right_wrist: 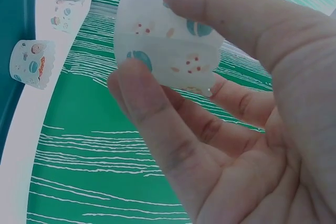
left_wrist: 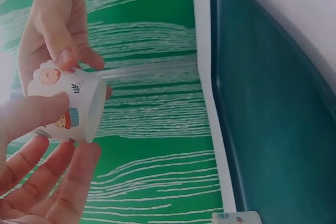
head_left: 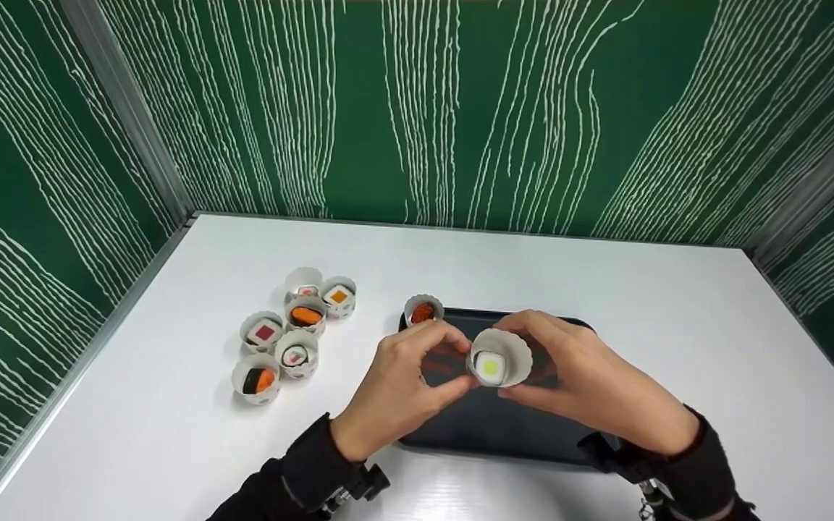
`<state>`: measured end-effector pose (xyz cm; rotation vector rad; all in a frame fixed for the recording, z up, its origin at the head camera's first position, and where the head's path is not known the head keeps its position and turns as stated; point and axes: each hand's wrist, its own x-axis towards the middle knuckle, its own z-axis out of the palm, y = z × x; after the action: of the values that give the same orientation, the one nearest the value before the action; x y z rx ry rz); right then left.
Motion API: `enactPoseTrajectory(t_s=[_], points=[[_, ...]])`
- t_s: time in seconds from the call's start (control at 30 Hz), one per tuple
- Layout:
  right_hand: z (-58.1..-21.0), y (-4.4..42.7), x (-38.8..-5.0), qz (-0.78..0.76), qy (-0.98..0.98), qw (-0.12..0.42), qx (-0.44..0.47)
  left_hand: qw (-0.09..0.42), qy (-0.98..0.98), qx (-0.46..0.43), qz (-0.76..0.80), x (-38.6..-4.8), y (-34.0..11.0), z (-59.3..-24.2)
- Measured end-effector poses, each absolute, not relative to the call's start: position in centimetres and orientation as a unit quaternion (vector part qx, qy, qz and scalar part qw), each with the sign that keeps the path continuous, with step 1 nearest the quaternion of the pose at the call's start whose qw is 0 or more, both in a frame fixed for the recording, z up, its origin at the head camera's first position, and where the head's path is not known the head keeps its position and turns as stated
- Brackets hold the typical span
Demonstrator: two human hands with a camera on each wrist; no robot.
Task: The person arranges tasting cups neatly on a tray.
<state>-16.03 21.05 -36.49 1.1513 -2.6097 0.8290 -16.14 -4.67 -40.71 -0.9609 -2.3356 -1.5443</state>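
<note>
A white paper cup (head_left: 520, 356) with a scalloped rim hangs over the dark tray (head_left: 489, 427), a square sushi piece (head_left: 489, 367) with a yellow-green centre inside. My left hand (head_left: 406, 383) pinches its left side between thumb and fingers; my right hand (head_left: 591, 376) grips its right side. Printed patterns show on the cup (left_wrist: 76, 85) in the left wrist view, held by the left hand (left_wrist: 47, 150). In the right wrist view the right hand's (right_wrist: 226, 114) thumb and fingers lie on opposite sides of the cup (right_wrist: 168, 40).
A cup with a red-orange filling (head_left: 423, 311) stands at the tray's back left corner. Further left on the white table (head_left: 135, 405) several cups with sushi pieces are clustered, among them one with an orange-topped piece (head_left: 256, 380). Green panels with white lines (head_left: 359, 108) rise behind.
</note>
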Motion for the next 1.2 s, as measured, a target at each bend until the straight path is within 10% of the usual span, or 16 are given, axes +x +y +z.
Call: enactPoseTrajectory(t_s=[1.2], points=[[-36.93, 20.92, -16.2, 0.258, -0.894, 0.027, 0.366, 0.053, -0.78, -0.388, -0.487, -15.79, -4.24, -41.05]])
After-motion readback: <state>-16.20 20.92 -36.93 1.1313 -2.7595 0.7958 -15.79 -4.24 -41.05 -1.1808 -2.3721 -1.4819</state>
